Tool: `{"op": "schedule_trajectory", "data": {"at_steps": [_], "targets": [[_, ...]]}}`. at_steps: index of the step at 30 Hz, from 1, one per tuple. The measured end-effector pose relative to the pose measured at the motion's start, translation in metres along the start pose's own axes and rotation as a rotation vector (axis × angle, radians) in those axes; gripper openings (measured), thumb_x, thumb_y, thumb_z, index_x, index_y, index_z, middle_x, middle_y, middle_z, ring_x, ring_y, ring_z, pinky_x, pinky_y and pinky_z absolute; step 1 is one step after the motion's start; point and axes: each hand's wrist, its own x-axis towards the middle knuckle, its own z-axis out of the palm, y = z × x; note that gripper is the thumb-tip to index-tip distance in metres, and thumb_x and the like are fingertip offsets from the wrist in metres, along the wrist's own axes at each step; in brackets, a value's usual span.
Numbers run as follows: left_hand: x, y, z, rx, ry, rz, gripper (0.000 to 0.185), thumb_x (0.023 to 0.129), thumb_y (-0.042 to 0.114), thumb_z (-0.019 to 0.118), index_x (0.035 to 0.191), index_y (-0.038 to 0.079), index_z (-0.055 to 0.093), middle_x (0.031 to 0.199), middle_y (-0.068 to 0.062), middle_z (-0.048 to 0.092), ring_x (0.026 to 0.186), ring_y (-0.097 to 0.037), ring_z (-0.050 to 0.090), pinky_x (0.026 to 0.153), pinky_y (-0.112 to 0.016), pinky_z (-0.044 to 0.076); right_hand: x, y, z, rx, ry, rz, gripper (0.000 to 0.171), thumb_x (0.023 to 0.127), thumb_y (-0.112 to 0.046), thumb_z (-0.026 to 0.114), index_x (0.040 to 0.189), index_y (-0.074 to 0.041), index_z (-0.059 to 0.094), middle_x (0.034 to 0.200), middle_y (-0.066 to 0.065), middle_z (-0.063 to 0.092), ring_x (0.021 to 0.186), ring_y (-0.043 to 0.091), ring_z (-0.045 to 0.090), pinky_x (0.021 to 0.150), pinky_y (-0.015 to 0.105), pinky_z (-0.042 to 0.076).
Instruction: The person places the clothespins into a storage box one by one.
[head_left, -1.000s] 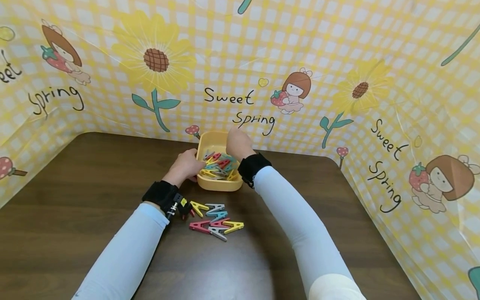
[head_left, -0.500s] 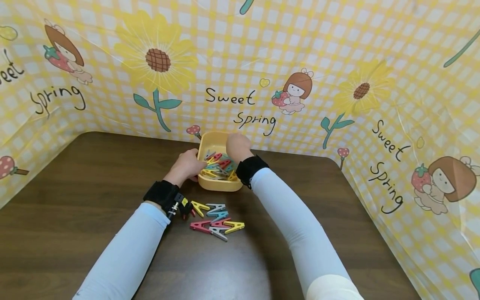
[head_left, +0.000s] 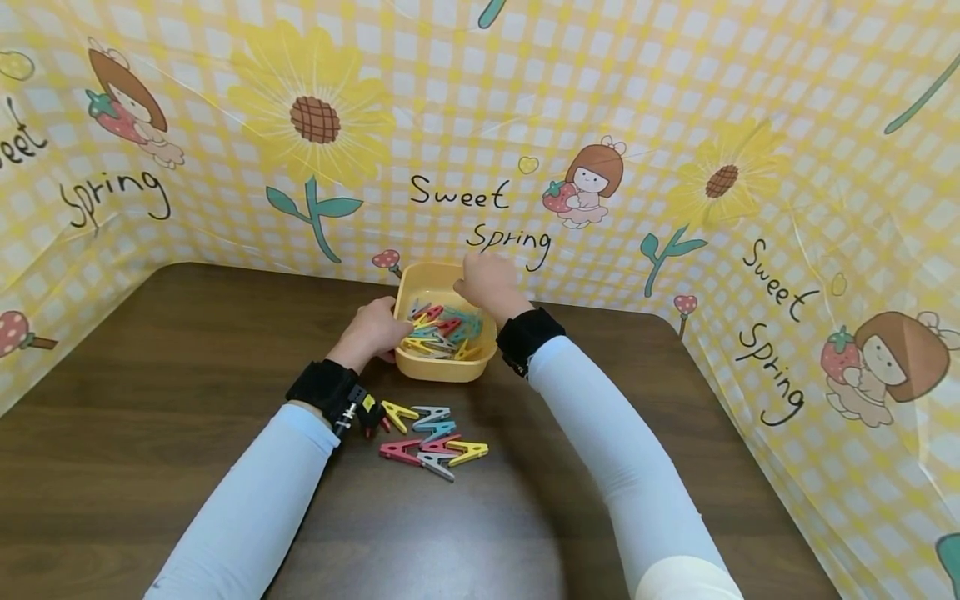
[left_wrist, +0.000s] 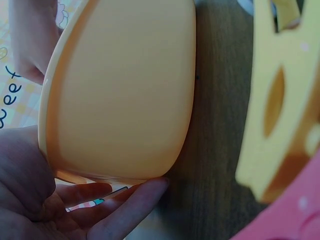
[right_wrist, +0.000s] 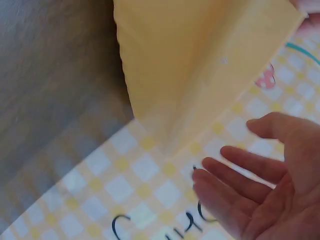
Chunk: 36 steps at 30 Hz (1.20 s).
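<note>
At the bench's [head_left: 187, 350] far edge, the tub [head_left: 447, 367] of pegs [head_left: 442, 329] is held by the left hand [head_left: 371, 332]; the right hand [head_left: 486, 279] is spread, fingers [right_wrist: 240, 165] empty, beside it.

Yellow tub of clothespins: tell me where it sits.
In the head view the yellow tub sits mid-table by the back curtain, between both hands, behind the loose clothespins.

Left hand [head_left: 372, 331] curled, right hand [head_left: 487, 279] spread open.
</note>
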Motion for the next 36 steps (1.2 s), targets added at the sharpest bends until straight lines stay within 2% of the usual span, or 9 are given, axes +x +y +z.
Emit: {"op": "schedule_trajectory", "data": {"at_steps": [2,4,7,10,18,23,26,31,36], "targets": [[0.000,0.001,0.000,0.001,0.001,-0.003,0.063,0.109,0.021,0.058,0.164,-0.001,0.036,0.142,-0.030,0.060,0.101,-0.033,0.075,0.070,-0.033,0.069,-0.003,0.006,-0.006,0.012,0.009,-0.007,0.031,0.109,-0.038,0.063,0.102,-0.009,0.070,0.099,0.009,0.072,0.088,0.025,0.071,0.071,0.037,0.062],[0.000,0.002,0.001,0.003,0.002,-0.007,0.063,0.109,0.022,0.058,0.164,0.000,0.036,0.144,-0.030,0.059,0.102,-0.033,0.075,0.070,-0.034,0.069,-0.007,0.013,-0.010,0.026,0.008,-0.015,0.036,0.109,-0.041,0.061,0.123,-0.009,0.072,0.123,0.013,0.074,0.112,0.029,0.072,0.090,0.043,0.065],[0.001,0.001,0.002,0.006,-0.004,-0.013,0.064,0.109,0.022,0.057,0.165,0.000,0.034,0.145,-0.030,0.058,0.104,-0.034,0.075,0.070,-0.034,0.069,-0.013,0.023,-0.013,0.048,0.010,-0.029,0.052,0.110,-0.043,0.060,0.151,-0.012,0.061,0.156,0.013,0.062,0.144,0.033,0.059,0.117,0.051,0.055],[0.001,-0.001,0.002,0.005,-0.005,-0.018,0.064,0.109,0.022,0.057,0.165,-0.001,0.034,0.145,-0.031,0.058,0.103,-0.033,0.075,0.069,-0.034,0.069,-0.020,0.031,-0.014,0.068,0.024,-0.040,0.058,0.110,-0.044,0.059,0.159,-0.014,0.054,0.167,0.013,0.052,0.156,0.034,0.048,0.129,0.053,0.043],[-0.001,0.001,0.001,-0.004,-0.004,-0.017,0.064,0.110,0.022,0.057,0.165,0.000,0.034,0.144,-0.030,0.059,0.100,-0.032,0.075,0.070,-0.033,0.069,-0.060,0.046,-0.024,0.108,0.044,-0.117,0.065,0.107,-0.048,0.064,0.163,-0.017,0.050,0.173,0.016,0.043,0.162,0.038,0.040,0.133,0.059,0.036],[0.000,0.002,0.002,-0.001,-0.007,-0.016,0.064,0.110,0.022,0.058,0.165,-0.001,0.034,0.143,-0.031,0.059,0.099,-0.032,0.076,0.069,-0.034,0.069,-0.103,0.043,-0.026,0.085,0.068,-0.234,0.073,0.102,-0.053,0.069,0.164,-0.020,0.049,0.172,0.016,0.044,0.161,0.040,0.041,0.132,0.067,0.034],[0.000,0.003,0.003,-0.004,-0.007,-0.013,0.064,0.110,0.022,0.058,0.165,0.000,0.035,0.144,-0.030,0.060,0.099,-0.032,0.076,0.070,-0.034,0.069,-0.134,0.036,-0.027,0.085,0.050,-0.299,0.076,0.099,-0.056,0.074,0.163,-0.022,0.051,0.171,0.016,0.046,0.161,0.041,0.041,0.131,0.068,0.034],[0.000,0.002,0.004,-0.008,0.005,-0.003,0.064,0.109,0.021,0.059,0.165,0.000,0.036,0.143,-0.030,0.060,0.097,-0.030,0.076,0.068,-0.034,0.069,-0.178,0.023,-0.031,0.087,-0.071,-0.366,0.081,0.092,-0.055,0.083,0.160,-0.022,0.055,0.168,0.017,0.050,0.159,0.041,0.043,0.130,0.065,0.038],[-0.001,0.000,0.000,-0.007,0.004,-0.013,0.065,0.109,0.021,0.058,0.165,0.000,0.035,0.143,-0.030,0.060,0.096,-0.030,0.075,0.069,-0.034,0.069,-0.197,0.011,-0.025,0.097,-0.311,-0.356,0.082,0.085,-0.049,0.092,0.157,-0.025,0.059,0.162,0.012,0.057,0.151,0.035,0.052,0.122,0.058,0.050]]}}
